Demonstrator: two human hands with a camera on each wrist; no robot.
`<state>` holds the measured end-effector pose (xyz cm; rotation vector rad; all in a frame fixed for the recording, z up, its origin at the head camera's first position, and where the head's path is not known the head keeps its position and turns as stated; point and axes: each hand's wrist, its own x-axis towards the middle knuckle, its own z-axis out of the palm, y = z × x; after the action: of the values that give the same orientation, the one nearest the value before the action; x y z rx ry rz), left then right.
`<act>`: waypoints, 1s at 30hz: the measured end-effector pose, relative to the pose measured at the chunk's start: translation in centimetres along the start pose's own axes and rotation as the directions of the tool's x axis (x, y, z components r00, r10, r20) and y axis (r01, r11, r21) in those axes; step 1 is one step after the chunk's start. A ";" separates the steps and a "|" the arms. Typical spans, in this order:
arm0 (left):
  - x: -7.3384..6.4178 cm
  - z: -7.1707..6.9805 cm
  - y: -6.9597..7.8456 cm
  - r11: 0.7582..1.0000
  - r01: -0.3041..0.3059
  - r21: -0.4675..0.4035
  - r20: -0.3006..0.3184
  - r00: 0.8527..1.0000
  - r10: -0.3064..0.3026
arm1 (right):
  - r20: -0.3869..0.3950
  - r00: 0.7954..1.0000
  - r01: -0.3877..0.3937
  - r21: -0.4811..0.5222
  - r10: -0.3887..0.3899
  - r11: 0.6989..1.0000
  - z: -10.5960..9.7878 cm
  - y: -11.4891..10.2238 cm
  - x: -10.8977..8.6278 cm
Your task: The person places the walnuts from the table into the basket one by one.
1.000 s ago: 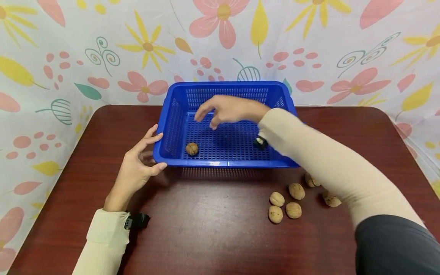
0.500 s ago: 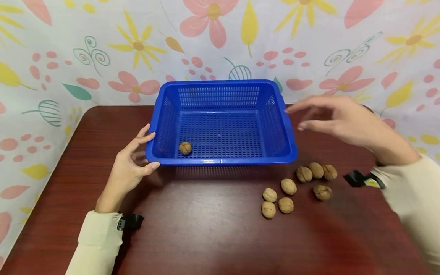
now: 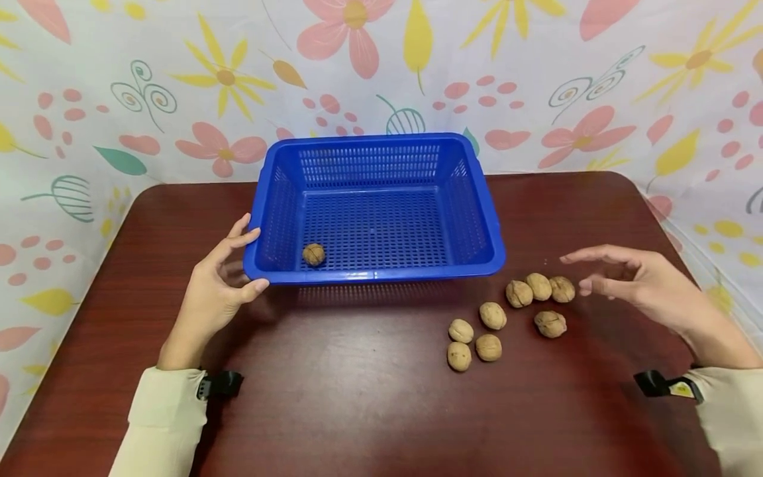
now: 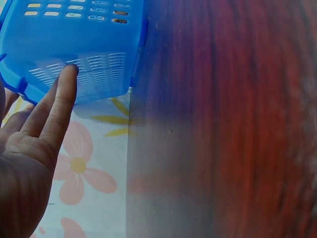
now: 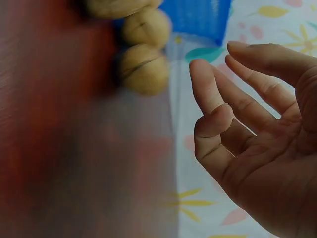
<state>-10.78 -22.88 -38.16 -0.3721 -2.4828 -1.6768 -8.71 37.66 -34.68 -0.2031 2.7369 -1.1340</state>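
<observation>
A blue plastic basket [image 3: 375, 273] with slotted walls stands at the back of the table. One walnut [image 3: 313, 254] lies inside, near its front left corner. My left hand [image 3: 211, 288] holds the basket's left side, thumb at the front corner and fingers at the rim; the left wrist view shows fingers [image 4: 62, 101] against the wall. To the right of the loose walnuts, my right hand [image 3: 650, 285] hovers over the table with bent, spread fingers and holds nothing. Nearest to it is a walnut [image 3: 562, 289]; the right wrist view shows a walnut [image 5: 145, 69] beyond the fingertips.
Several more walnuts lie right of and in front of the basket, among them a front walnut [image 3: 459, 356] and a cracked-looking walnut [image 3: 550, 324]. The dark red wooden table [image 3: 357, 411] has rounded back corners. A flowered cloth [image 3: 357, 86] hangs behind it.
My right hand has come out of the basket and moved right and down to beside the loose walnuts. My left hand stays at the basket; the whole scene shifts slightly left in view.
</observation>
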 end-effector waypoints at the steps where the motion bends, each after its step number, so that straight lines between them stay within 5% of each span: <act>1: 0.0 0.0 -0.1 1.000 0.000 -0.002 0.001 1.000 0.000 | 0.008 1.000 -0.005 0.005 0.005 1.000 0.2 0.5 -0.1; 13: 0.0 0.0 -0.1 1.000 -0.003 0.003 0.003 1.000 0.003 | 0.095 0.994 0.038 0.145 -0.052 0.989 1.9 3.4 0.2; 30: 0.0 -0.2 0.0 1.000 0.003 0.015 0.003 1.000 -0.003 | 0.081 0.997 0.002 0.134 -0.013 0.991 2.6 3.1 0.2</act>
<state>-10.78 -23.08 -38.14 -0.3698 -2.4978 -1.6585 -8.56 38.01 -38.77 -0.2363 2.5798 -1.2760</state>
